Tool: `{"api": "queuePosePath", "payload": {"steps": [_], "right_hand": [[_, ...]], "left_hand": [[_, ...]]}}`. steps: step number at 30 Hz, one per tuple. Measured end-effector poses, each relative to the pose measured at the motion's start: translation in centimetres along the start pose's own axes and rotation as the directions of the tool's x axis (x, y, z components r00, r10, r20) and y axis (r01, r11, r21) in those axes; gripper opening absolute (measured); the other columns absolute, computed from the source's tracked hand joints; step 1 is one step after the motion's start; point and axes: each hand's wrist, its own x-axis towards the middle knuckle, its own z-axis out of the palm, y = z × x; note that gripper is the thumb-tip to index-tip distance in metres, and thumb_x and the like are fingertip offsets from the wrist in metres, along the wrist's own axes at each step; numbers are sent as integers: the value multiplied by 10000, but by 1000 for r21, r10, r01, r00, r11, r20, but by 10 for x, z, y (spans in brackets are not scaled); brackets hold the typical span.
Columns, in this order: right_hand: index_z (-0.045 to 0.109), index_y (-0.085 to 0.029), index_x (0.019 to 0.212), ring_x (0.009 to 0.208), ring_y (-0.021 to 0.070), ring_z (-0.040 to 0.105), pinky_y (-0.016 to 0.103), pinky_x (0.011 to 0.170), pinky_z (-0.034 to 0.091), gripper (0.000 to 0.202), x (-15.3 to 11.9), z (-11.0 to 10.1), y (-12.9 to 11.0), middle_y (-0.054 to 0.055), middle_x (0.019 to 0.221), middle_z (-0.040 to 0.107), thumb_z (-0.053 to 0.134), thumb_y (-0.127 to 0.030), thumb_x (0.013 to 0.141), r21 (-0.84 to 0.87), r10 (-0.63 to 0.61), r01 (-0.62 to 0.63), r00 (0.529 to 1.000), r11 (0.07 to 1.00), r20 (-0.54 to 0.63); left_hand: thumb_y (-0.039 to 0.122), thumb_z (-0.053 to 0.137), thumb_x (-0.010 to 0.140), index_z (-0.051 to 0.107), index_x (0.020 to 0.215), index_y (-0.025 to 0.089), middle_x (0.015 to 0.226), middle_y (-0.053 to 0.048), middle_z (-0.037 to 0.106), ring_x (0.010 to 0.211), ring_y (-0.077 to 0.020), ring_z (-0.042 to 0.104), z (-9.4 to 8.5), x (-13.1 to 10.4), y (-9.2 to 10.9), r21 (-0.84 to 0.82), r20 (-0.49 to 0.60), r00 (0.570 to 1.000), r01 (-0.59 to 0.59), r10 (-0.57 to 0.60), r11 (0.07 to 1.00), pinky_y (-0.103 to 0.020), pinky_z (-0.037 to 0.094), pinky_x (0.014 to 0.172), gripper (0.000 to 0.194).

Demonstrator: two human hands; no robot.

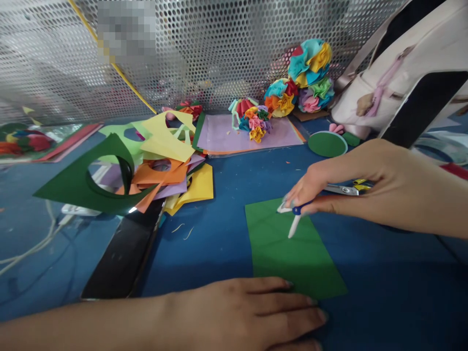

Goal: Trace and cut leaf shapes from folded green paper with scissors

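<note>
A green paper sheet (288,253) lies flat on the blue table (226,234). Over its upper right part, my right hand (340,185) pinches a small compass (295,214) with white legs and a blue joint; its legs point down at the paper. My left hand (256,312) rests with fingers spread along the near edge of the sheet, holding nothing. Partly behind my right hand lie scissors (345,189) with metal blades.
Cut paper scraps (164,165) are piled at the left, beside a black phone (124,253) and white cables (40,251). Pompoms (310,63) and a purple sheet (219,131) sit near the perforated panel (219,44). A green disc (327,144) and white bag (380,83) are at the right.
</note>
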Motion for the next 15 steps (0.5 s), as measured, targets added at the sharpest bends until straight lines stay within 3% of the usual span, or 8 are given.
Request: {"api": "queuePosePath", "payload": {"steps": [8, 12, 15], "right_hand": [[791, -245, 955, 961, 193, 793, 247, 854, 614, 49, -1, 26, -5, -20, 960, 833, 771, -268, 916, 280, -14, -9, 997, 960, 82], [787, -229, 969, 995, 193, 790, 234, 871, 604, 53, 0, 24, -4, -9, 989, 834, 758, -238, 925, 294, -7, -27, 993, 955, 115], [778, -220, 979, 992, 179, 793, 212, 850, 605, 72, 2, 17, -2, -2, 1038, 833, 727, -188, 939, 359, -8, -82, 970, 930, 244]], "left_hand": [[375, 318, 1072, 652, 1396, 341, 1528, 63, 576, 1398, -123, 539, 4, -1, 2, -3, -23, 1000, 15, -15, 1000, -275, 391, 1209, 466], [378, 335, 1074, 646, 1401, 343, 1531, 69, 572, 1398, -116, 537, 4, -1, 2, -1, -15, 1000, 17, -17, 1000, -273, 384, 1215, 453], [372, 327, 1076, 652, 1398, 336, 1533, 60, 572, 1398, -119, 538, 4, -2, 3, -7, -9, 1000, 13, -13, 1000, -277, 386, 1216, 458]]}}
